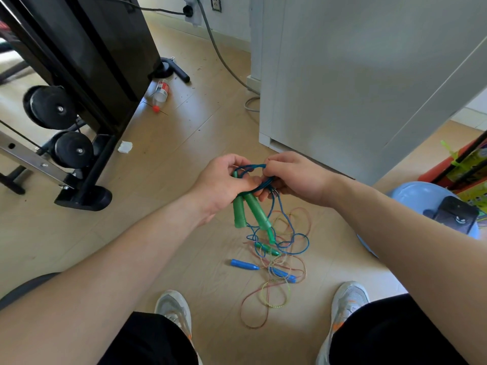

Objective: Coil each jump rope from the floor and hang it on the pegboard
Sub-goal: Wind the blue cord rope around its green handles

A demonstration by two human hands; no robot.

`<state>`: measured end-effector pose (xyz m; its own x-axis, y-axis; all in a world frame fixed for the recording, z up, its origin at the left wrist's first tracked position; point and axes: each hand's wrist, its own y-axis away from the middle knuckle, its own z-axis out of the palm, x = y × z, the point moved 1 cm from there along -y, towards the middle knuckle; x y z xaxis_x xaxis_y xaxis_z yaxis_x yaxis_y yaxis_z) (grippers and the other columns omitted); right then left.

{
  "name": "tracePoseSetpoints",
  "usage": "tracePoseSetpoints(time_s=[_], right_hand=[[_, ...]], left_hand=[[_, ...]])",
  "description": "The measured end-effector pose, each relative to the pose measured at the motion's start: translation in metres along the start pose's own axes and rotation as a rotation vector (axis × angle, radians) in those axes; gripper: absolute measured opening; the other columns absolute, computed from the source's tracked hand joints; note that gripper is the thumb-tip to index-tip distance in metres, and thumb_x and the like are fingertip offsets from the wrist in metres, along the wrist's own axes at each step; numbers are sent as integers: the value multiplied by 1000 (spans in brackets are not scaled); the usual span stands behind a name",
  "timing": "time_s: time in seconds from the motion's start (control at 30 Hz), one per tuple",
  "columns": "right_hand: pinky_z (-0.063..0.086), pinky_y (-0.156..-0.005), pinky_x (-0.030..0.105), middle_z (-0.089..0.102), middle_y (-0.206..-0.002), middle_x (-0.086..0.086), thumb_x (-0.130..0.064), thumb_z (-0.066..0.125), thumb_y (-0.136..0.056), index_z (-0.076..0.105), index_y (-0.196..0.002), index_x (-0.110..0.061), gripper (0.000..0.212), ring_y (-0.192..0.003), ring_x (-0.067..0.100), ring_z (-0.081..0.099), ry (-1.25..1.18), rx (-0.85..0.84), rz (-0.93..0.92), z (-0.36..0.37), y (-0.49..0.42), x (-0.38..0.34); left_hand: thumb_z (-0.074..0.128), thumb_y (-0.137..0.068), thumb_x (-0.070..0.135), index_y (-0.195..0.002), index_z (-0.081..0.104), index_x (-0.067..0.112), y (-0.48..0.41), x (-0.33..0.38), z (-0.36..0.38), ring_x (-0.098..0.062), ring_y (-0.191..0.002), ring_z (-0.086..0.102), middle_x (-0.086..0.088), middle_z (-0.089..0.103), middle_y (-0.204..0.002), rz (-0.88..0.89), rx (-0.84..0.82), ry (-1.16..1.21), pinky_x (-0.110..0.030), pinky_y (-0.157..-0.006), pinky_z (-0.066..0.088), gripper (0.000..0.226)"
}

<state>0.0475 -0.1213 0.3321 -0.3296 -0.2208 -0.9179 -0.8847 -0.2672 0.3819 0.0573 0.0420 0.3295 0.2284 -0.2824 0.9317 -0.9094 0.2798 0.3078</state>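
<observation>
My left hand (pixel 224 180) grips the two green handles (pixel 250 209) of a jump rope, which point down toward the floor. Its blue cord (pixel 253 168) loops between both hands, and my right hand (pixel 292 177) pinches those loops. The rest of the blue cord hangs down to a tangle on the wooden floor (pixel 184 154). There lie a second rope with blue handles (pixel 243 264) and a thin multicoloured cord (pixel 266 299), plus another green handle (pixel 267 248). No pegboard is in view.
A black exercise machine (pixel 79 88) with rollers stands at the left, a plastic bottle (pixel 160 94) beside it. A white cabinet (pixel 355 75) rises ahead on the right. A blue basin (pixel 421 196) holding a phone sits at the right. My shoes (pixel 174 309) flank the rope pile.
</observation>
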Motion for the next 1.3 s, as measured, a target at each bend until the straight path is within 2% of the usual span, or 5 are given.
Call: tracePoseSetpoints(time_s=[0.3, 0.63, 0.8, 1.07, 1.3], right_hand=[[44, -58, 25, 75, -83, 19, -11, 48, -93, 52, -80, -11, 14, -65, 20, 63, 209, 50, 61, -2, -3, -3], [52, -69, 36, 63, -85, 4, -2, 67, -80, 55, -81, -20, 22, -68, 16, 57, 322, 249, -93, -4, -6, 2], [44, -65, 15, 68, -83, -13, -12, 62, -86, 73, -88, -28, 20, -66, -6, 57, 533, 274, -220, 5, -3, -3], [55, -71, 45, 69, -77, 11, -46, 62, -86, 74, -83, -18, 31, -76, 29, 63, 546, 235, -184, 6, 1, -3], [59, -72, 47, 74, -74, 0, -28, 70, -90, 71, -79, -16, 17, -70, 23, 72, 529, 207, -192, 5, -4, 0]], left_hand=[[70, -58, 6, -92, 63, 18, 0, 0, 3, -16, -77, 59, 0, 65, -84, 13, 139, 162, -33, -79, 51, 37], [51, -85, -23, -98, 58, 10, -2, -1, 2, -8, -65, 60, -4, 57, -80, -128, -11, 585, -22, -66, 55, 36], [49, -87, -20, -102, 56, 11, -5, 0, -6, -15, -66, 60, -2, 57, -70, -158, -5, 669, -25, -60, 56, 35], [46, -91, -17, -103, 60, 13, -4, 1, -10, -17, -69, 61, -6, 55, -74, -106, -41, 679, -29, -68, 57, 35], [52, -87, -21, -96, 66, 12, -6, -4, -7, -10, -78, 55, -3, 54, -81, -7, 15, 392, -25, -81, 53, 37]])
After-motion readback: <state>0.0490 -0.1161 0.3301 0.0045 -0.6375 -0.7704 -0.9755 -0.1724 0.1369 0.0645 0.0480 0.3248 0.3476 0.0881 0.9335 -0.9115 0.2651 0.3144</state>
